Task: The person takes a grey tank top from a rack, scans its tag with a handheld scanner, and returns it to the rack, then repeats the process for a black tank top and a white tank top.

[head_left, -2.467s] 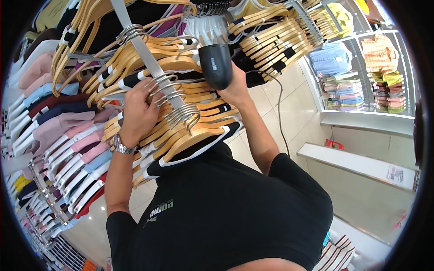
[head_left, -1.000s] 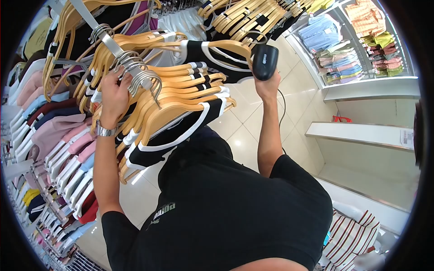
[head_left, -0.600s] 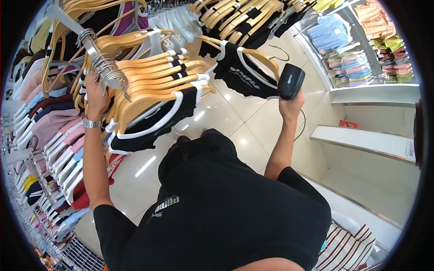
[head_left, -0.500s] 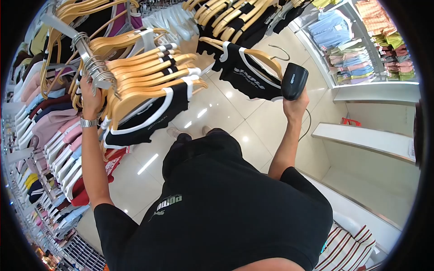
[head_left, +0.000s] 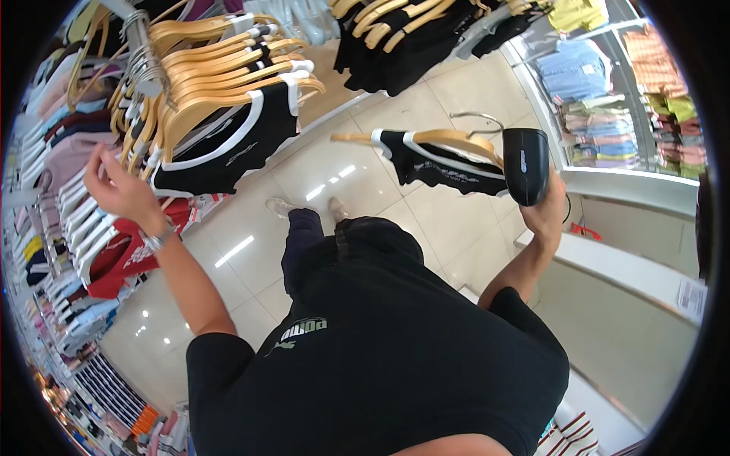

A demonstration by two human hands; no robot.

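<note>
My right hand (head_left: 546, 210) is wrapped round a black handheld barcode scanner (head_left: 525, 163), with a cable behind the wrist. A wooden hanger (head_left: 449, 139) carrying a black top with white trim (head_left: 445, 169) hangs in the air beside the scanner. The scanner covers the hanger's near end, so how it is held is hidden. My left hand (head_left: 122, 188) is empty, fingers apart, just left of and below the hanging row. In that row, the front black top with white edging (head_left: 243, 152) hangs from a wooden hanger (head_left: 205, 114) on a metal rail (head_left: 146, 68).
White hangers with clothes (head_left: 80, 228) and a red garment (head_left: 129, 254) line the left side. More black tops (head_left: 395, 57) hang at the back. Folded shirts (head_left: 574, 68) fill shelves at right, above a low white ledge (head_left: 616, 273). Shiny floor tiles (head_left: 365, 163) lie between.
My left hand has let go of the hangers by the rail and drawn down and left. My right hand has moved right and slightly down with the scanner and the hanging top.
</note>
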